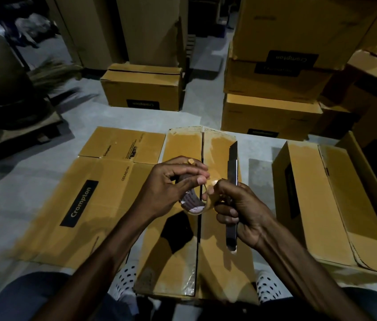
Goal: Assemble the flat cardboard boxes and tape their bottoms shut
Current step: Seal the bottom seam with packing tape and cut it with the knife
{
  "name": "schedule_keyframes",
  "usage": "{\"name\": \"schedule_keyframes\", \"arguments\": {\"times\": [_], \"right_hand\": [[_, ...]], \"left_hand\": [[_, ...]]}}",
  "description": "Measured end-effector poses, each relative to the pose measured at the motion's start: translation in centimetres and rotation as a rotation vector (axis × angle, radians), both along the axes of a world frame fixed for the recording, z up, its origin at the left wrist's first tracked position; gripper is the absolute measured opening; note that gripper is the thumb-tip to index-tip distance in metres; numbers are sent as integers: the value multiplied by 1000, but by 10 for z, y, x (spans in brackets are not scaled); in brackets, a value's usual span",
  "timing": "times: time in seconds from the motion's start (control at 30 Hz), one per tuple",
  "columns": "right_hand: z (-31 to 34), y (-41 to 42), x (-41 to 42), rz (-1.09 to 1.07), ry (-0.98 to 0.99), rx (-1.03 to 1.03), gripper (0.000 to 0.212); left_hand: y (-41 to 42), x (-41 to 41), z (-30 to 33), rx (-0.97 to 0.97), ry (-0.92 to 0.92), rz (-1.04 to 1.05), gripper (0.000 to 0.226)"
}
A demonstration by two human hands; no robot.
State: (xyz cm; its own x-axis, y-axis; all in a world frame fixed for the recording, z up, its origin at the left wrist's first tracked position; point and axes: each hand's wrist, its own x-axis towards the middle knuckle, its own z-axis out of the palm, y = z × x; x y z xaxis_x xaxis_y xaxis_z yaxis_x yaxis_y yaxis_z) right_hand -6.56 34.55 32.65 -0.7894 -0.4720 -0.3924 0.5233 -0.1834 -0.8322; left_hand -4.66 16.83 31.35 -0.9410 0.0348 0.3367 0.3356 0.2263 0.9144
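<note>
The left hand [171, 181] grips the tape roll [194, 202]. The right hand [236, 205] holds a knife [232, 200] and maybe pinches the tape end. Pull slowly, straight over the box [182, 144] seam.

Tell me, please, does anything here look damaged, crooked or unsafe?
One thing: the right hand holds a utility knife while its fingertips also pick at the clear tape roll held by the left hand. Whether the blade is out I cannot tell. The box below looks square; its centre seam is still open.
</note>
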Motion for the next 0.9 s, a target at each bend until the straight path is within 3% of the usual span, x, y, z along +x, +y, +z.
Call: {"name": "schedule_keyframes", "arguments": {"times": [0.3, 0.63, 0.9], "right_hand": [[3, -8, 4, -58, 78, 21, 3], [7, -10, 8, -105, 90, 22, 18], [4, -8, 9, -132, 117, 72, 13]], "left_hand": [[-2, 0, 2, 20, 11, 27, 12], [2, -1, 1, 58, -2, 15, 18], [5, -2, 2, 66, -4, 1, 13]]}}
